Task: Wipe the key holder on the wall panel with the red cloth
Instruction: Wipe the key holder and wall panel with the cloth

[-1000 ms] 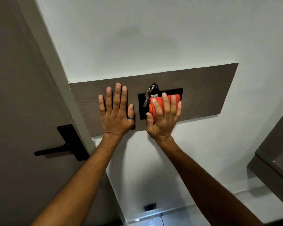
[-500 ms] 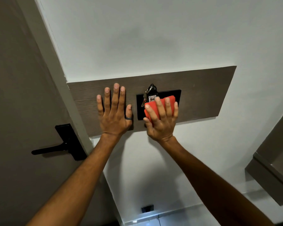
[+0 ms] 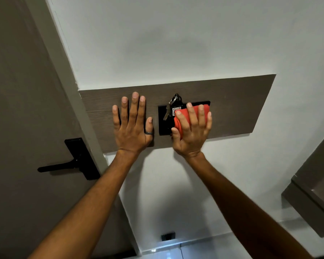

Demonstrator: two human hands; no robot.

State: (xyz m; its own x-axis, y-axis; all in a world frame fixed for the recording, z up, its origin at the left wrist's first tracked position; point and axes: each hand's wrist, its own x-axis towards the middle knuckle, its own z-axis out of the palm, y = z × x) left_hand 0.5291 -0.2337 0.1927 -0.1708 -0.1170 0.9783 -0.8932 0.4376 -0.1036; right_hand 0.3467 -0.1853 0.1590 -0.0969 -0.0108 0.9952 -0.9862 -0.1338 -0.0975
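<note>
A black rectangular key holder (image 3: 162, 122) is mounted on a brown wood-grain wall panel (image 3: 238, 105). A bunch of keys (image 3: 171, 106) with a small tag hangs from its top edge. My right hand (image 3: 192, 132) presses a folded red cloth (image 3: 199, 110) flat against the right half of the holder, fingers spread over the cloth. My left hand (image 3: 132, 124) lies flat and spread on the panel just left of the holder, holding nothing, a dark ring on its thumb.
A brown door with a black lever handle (image 3: 71, 161) stands at the left, beside a pale door frame. White wall surrounds the panel. A brown cabinet edge (image 3: 310, 193) juts in at the lower right. A small wall socket (image 3: 168, 236) sits near the floor.
My right hand with the red cloth slid left across the holder, then back toward its right side. My left hand stayed flat on the panel.
</note>
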